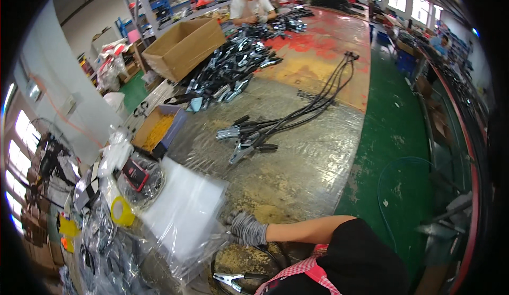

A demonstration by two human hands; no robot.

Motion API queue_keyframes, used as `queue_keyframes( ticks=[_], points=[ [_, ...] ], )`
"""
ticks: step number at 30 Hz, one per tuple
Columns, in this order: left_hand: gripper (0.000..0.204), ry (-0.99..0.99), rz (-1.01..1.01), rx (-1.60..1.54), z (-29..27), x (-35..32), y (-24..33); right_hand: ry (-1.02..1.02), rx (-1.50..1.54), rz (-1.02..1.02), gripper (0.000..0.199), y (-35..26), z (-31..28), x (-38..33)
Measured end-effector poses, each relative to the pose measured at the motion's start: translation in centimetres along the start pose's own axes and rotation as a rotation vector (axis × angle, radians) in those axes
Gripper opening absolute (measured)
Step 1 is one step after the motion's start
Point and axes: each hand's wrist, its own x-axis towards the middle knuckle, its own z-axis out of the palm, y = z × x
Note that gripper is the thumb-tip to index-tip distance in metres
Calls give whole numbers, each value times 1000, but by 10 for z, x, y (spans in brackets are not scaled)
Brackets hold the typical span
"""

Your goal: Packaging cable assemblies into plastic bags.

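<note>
Grey-gloved, the right hand [247, 228] reaches left, fingers curled on the near edge of a stack of clear bags [183, 210]; whether it pinches one I cannot tell. The stack lies just left of it, long axis running far-left to near-right. The left hand is out of view; the clamp cables [254, 133] lie well apart, farther off.

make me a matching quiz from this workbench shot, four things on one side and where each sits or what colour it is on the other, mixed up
Things:
1. gloved hand
2. roll of tape
3. large cardboard box
4. bundle of clamp cables

Descriptions:
A. yellow, among the bags at the left
B. tipped on its side beside the black pile at the far end
C. grey knit, resting at the edge of the stack of clear plastic bags
D. black leads with metal clamps, stretched across the middle of the bench

Pairs: 1-C, 2-A, 3-B, 4-D
</note>
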Motion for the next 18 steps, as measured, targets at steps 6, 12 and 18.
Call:
queue_keyframes(
  ticks=[6, 12, 18],
  points=[
    [30, -131, -118, 43, 17, -36, -2, -77, 1233, 371, 29, -2, -17, -32],
    [29, -127, 176, 480, -20, -20, -73, 50, 1972, 975, 23, -7, 0, -56],
    [34, -195, 555, 1263, -50, -48, -130, 132, 1033, 487, 25, 24, 58, -115]
  ],
)
